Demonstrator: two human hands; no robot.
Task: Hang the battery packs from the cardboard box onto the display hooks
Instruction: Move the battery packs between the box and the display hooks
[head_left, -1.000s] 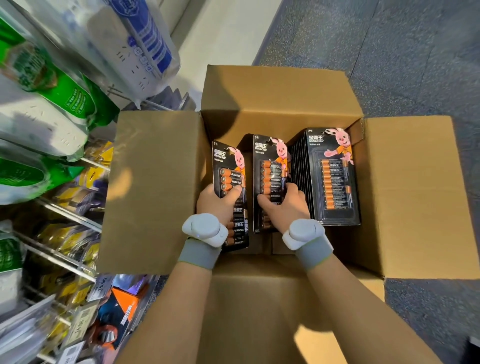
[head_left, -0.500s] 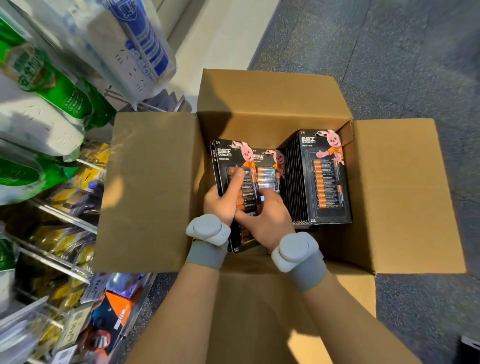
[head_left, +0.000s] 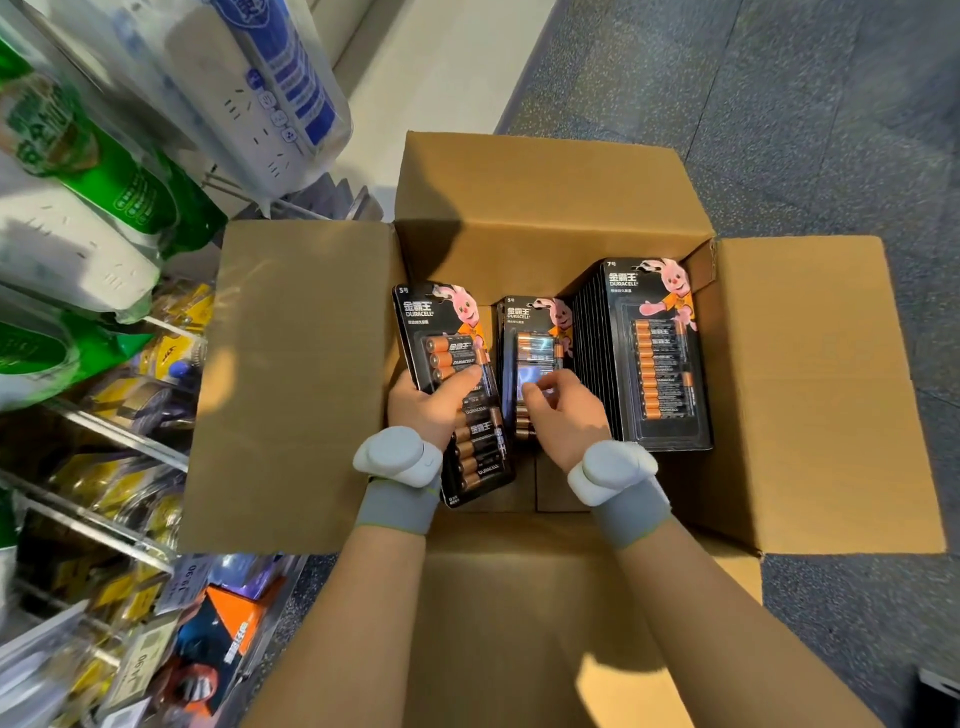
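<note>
Beside the cardboard box's (head_left: 296, 384) left wall, a DURACELL battery pack (head_left: 448, 332) marked 5号 is gripped by the left hand (head_left: 431, 405), thumb across it. The middle pack (head_left: 535, 338) is pinched by the right hand's (head_left: 569, 421) curled fingertips. The right stack (head_left: 660, 358) is marked 7号.

Dark speckled floor (head_left: 779, 130) is recorded right of the merchandise rack (head_left: 93, 452). A pale strip (head_left: 441, 67) (wall base or lighter flooring, undetermined) is noted beyond the rack. Soft light patches are seen there.
</note>
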